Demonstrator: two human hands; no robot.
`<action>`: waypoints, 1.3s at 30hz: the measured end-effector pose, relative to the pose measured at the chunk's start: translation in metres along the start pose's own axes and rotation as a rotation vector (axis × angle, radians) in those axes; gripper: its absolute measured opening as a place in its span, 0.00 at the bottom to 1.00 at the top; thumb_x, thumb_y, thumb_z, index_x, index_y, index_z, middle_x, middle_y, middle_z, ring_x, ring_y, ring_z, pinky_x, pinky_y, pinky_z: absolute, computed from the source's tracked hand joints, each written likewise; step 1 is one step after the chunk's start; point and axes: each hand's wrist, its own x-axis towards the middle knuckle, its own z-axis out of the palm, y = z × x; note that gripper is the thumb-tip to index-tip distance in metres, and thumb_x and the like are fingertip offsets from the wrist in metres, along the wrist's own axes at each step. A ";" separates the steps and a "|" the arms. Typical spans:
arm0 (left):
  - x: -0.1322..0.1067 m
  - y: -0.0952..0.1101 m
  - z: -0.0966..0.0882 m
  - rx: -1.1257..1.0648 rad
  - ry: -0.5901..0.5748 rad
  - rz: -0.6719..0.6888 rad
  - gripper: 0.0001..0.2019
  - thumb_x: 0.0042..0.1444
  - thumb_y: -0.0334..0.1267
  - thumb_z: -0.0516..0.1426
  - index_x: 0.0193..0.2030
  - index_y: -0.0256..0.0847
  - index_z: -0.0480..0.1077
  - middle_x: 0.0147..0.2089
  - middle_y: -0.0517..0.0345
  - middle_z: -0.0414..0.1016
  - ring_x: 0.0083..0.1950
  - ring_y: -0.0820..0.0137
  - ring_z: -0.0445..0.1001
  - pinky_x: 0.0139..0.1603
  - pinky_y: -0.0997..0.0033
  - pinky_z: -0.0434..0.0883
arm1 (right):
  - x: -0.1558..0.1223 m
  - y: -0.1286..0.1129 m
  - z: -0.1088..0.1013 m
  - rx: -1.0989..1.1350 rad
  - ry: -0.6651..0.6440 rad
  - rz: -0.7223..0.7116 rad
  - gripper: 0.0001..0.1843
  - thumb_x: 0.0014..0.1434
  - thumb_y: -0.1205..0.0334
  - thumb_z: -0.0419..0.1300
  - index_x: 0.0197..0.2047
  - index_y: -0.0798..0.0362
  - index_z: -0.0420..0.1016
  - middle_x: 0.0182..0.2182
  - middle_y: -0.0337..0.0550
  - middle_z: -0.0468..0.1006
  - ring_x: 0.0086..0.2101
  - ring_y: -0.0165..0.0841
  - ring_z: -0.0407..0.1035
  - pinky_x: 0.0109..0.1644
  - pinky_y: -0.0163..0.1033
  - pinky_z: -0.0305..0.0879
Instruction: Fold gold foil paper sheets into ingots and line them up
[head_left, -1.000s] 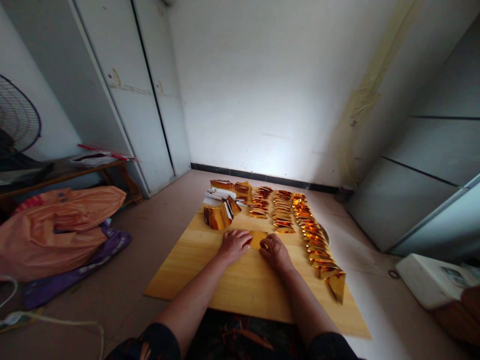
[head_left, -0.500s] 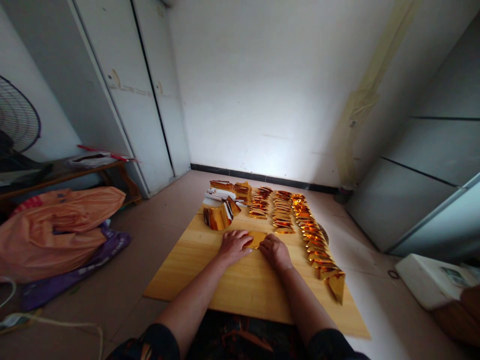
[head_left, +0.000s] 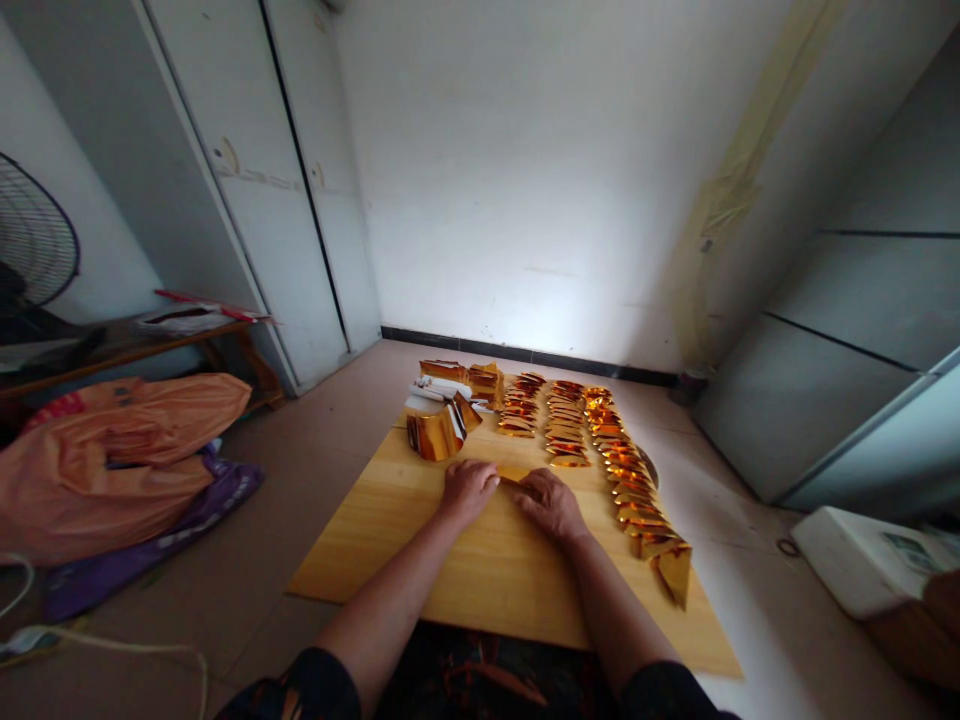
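A small sheet of gold foil paper [head_left: 514, 476] lies between my two hands over the wooden board [head_left: 390, 530], looking narrow and folded. My left hand [head_left: 469, 490] has its fingers closed on the paper's left end. At the right end, my right hand [head_left: 553, 502] curls its fingers over the paper, thumb side toward the left hand. Behind my left hand stands a curved stack of gold foil sheets [head_left: 439, 436]. Rows of folded gold foil pieces [head_left: 568, 425] run along the far part of the board, and a longer row [head_left: 630, 485] follows its right side.
Crumpled orange cloth [head_left: 120, 460] and a purple bag [head_left: 157, 540] lie on the floor at left. A fan [head_left: 34, 235] stands on a low bench behind them. Wardrobe doors [head_left: 225, 180] rise at back left. At right are a grey cabinet [head_left: 840, 330] and a white box [head_left: 862, 560].
The foil paper between my hands has gone from a wider flat patch to a narrower strip. My left fingers have drawn together at its end; the right hand has shifted only slightly.
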 end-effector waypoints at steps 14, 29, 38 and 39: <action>0.016 0.008 -0.002 0.047 0.044 -0.274 0.09 0.55 0.42 0.56 0.39 0.46 0.76 0.40 0.59 0.80 0.45 0.66 0.73 0.46 0.66 0.63 | 0.023 -0.017 0.008 -0.245 0.075 0.512 0.13 0.64 0.54 0.49 0.47 0.47 0.69 0.36 0.41 0.80 0.35 0.31 0.74 0.32 0.32 0.56; 0.021 0.020 -0.002 0.061 0.049 -0.305 0.25 0.53 0.38 0.58 0.59 0.49 0.64 0.43 0.59 0.77 0.48 0.63 0.72 0.52 0.60 0.60 | 0.025 -0.023 0.022 -0.449 0.089 0.479 0.15 0.63 0.65 0.48 0.52 0.49 0.66 0.43 0.44 0.76 0.36 0.30 0.73 0.32 0.31 0.58; 0.021 0.019 0.003 0.098 0.041 -0.284 0.25 0.54 0.34 0.57 0.60 0.49 0.62 0.47 0.55 0.76 0.51 0.62 0.69 0.53 0.58 0.59 | 0.026 -0.023 0.025 -0.524 0.086 0.468 0.11 0.63 0.66 0.47 0.44 0.51 0.69 0.38 0.44 0.74 0.30 0.29 0.71 0.29 0.32 0.56; 0.021 0.019 0.004 0.103 0.044 -0.280 0.25 0.54 0.34 0.57 0.60 0.49 0.61 0.47 0.55 0.75 0.51 0.62 0.69 0.54 0.58 0.59 | 0.026 -0.023 0.025 -0.525 0.088 0.466 0.11 0.63 0.66 0.47 0.44 0.51 0.70 0.38 0.44 0.73 0.30 0.29 0.71 0.30 0.32 0.56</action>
